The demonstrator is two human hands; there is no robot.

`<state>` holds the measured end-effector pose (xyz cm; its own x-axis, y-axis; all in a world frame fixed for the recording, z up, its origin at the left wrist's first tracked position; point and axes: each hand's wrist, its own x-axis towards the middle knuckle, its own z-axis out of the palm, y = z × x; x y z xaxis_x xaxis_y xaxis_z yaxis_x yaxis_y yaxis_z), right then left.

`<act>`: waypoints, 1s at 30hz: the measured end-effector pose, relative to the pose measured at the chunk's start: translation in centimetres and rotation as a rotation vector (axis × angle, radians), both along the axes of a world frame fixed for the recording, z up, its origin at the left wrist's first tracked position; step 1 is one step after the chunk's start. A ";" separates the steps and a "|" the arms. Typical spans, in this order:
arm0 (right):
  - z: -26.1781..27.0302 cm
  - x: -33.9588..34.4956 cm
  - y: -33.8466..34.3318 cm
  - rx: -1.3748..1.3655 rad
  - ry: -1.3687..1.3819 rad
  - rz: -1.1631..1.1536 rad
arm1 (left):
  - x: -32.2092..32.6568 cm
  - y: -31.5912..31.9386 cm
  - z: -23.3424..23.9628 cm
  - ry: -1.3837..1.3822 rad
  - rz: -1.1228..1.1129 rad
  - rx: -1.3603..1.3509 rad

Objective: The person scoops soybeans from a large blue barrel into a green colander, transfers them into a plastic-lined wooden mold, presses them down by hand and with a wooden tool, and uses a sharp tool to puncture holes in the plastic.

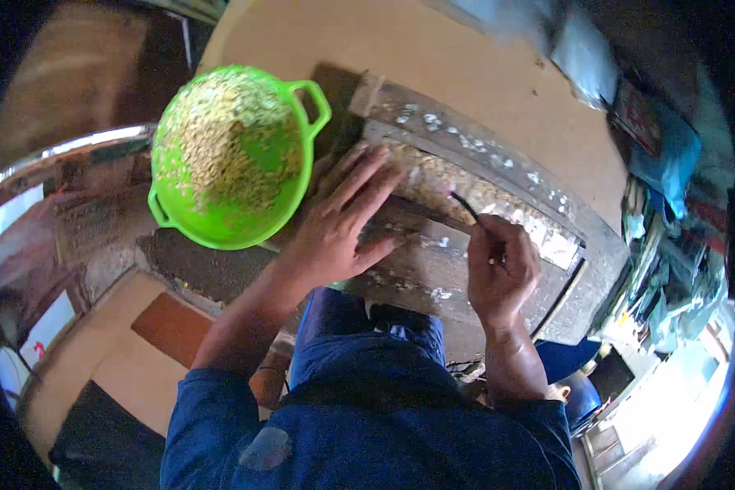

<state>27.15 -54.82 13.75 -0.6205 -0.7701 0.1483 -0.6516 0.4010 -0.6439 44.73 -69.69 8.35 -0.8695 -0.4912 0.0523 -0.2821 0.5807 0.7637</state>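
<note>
My left hand (349,214), fingers spread, hovers over or rests at the left end of a long wooden tray (465,128); contact is hard to tell. Pale flakes or chips (447,174) fill the tray's slot. In my right hand (503,263), a thin dark curved rod or tube (463,205) with a pinkish tip points at these flakes. Left of my left hand is a bright green two-handled plastic basin or colander (245,229), holding a heap of similar flakes (211,147). White spots mark the tray's wood.
A tan surface (465,55) lies beyond the tray. Blue and clear plastic bags (667,165) hang or lie at the right, above a tangle of plastic strips (667,288). A reddish-brown mat (171,327) and a dark cloth or sheet (104,435) lie at lower left.
</note>
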 end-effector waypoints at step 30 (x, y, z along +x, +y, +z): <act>0.6 -11.6 15.1 -0.025 0.083 -0.428 | -9.4 12.3 3.3 -0.391 -0.153 -0.344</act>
<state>15.57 -39.72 14.31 -0.8679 -0.4420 0.2267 -0.4804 0.6311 -0.6091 35.34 -57.43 11.68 -0.9166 -0.3692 -0.1536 -0.3997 0.8353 0.3774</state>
